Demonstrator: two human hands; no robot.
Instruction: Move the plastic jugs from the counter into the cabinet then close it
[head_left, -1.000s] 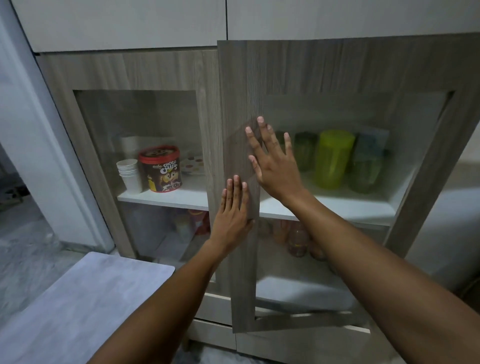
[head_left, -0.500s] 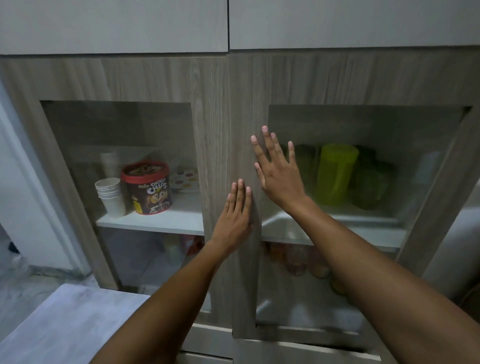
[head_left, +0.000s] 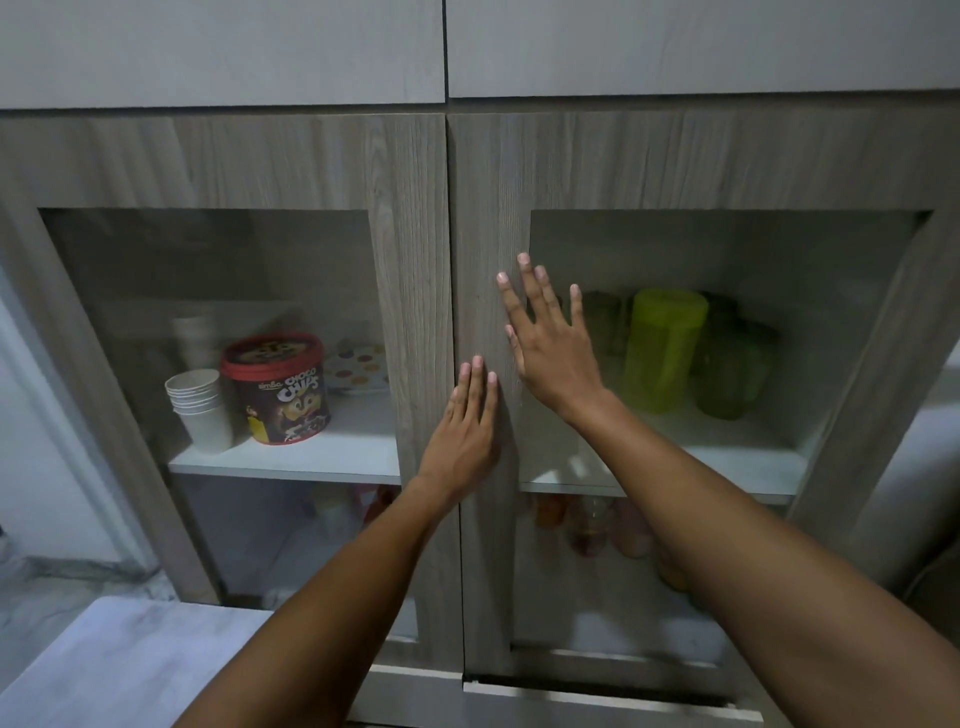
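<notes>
The right cabinet door (head_left: 488, 218) now sits shut; both flat, open hands, left hand (head_left: 467, 421) and right hand (head_left: 550, 343), press it. Green jug (head_left: 662, 348) stands upright inside.

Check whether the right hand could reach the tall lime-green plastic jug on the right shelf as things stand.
Probably not. The right hand lies flat on the wood-grain right cabinet door, which looks shut, and its glass pane stands between the hand and the tall lime-green plastic jug. The door would have to open first.

matt wood-grain cabinet door (head_left: 483, 208), translucent plastic jug (head_left: 662, 353)
</notes>
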